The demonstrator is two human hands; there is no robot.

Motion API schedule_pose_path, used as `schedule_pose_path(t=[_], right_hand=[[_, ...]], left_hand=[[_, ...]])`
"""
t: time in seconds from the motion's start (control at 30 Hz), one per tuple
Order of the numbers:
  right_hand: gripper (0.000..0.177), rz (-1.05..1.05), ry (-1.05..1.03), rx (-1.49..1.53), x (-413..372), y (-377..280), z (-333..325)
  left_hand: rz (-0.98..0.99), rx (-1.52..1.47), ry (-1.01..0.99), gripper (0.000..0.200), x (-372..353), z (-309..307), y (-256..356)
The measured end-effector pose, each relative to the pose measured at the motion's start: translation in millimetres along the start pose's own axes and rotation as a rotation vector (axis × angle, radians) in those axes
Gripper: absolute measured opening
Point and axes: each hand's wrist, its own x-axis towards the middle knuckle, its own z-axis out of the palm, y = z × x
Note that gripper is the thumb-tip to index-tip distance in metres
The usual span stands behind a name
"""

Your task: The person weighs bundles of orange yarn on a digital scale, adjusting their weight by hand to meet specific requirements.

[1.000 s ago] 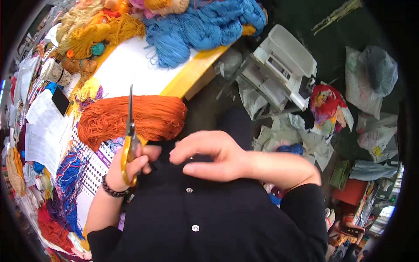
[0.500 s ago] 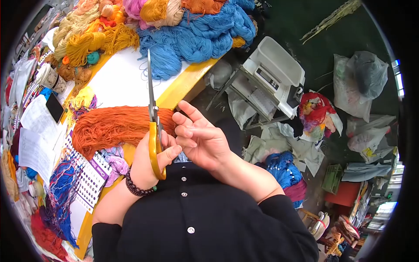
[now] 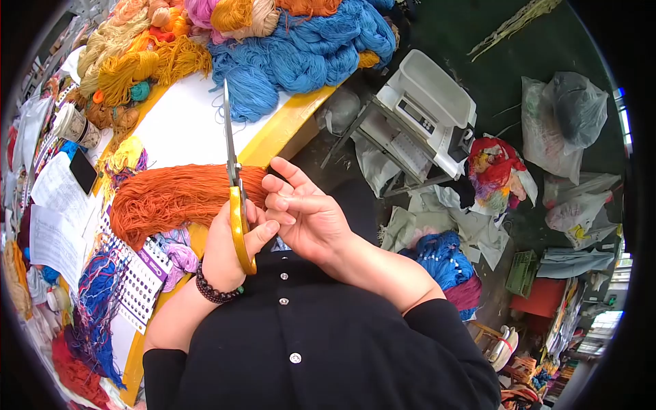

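My left hand, with a dark beaded bracelet on the wrist, is wrapped round a pair of scissors. Their gold handles lie against my palm, and the long blades point away over the table. Beside them my right hand is turned palm up, its fingers bent and the thumb pressed in. Anything pinched there is too thin or hidden to make out. An orange-red yarn skein lies across the table under the scissors, its near end close to my right fingertips.
Blue yarn hanks and mustard yarn heap at the table's far end. A phone, papers and a colour card lie at the left. A weighing scale and plastic bags stand to the right.
The whole view has shifted slightly. Both hands and the scissors keep almost the same pose, with the scissors still over the orange-red skein.
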Motion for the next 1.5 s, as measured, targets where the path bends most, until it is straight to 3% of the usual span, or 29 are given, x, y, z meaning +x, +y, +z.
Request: schedule_pose_path(t=[0.17, 0.47, 1.07, 1.37, 1.5], right_hand=[[0.042, -0.033, 0.042, -0.003, 0, 4, 1], [0.039, -0.067, 0.030, -0.093, -2, 10, 0], [0.036, -0.029, 0.098, -0.037, -4, 8, -7], [0.036, -0.048, 0.086, -0.149, -4, 11, -14], [0.036, -0.041, 0.115, -0.234, -4, 14, -13]], left_hand=[[0.105, 0.047, 0.037, 0.029, 0, 8, 0], [0.087, 0.254, 0.070, 0.028, 1, 5, -5], [0.100, 0.204, 0.099, 0.029, 0, 7, -14], [0.083, 0.307, 0.136, 0.030, 1, 6, -11], [0.098, 0.197, 0.122, 0.028, 2, 5, -13]])
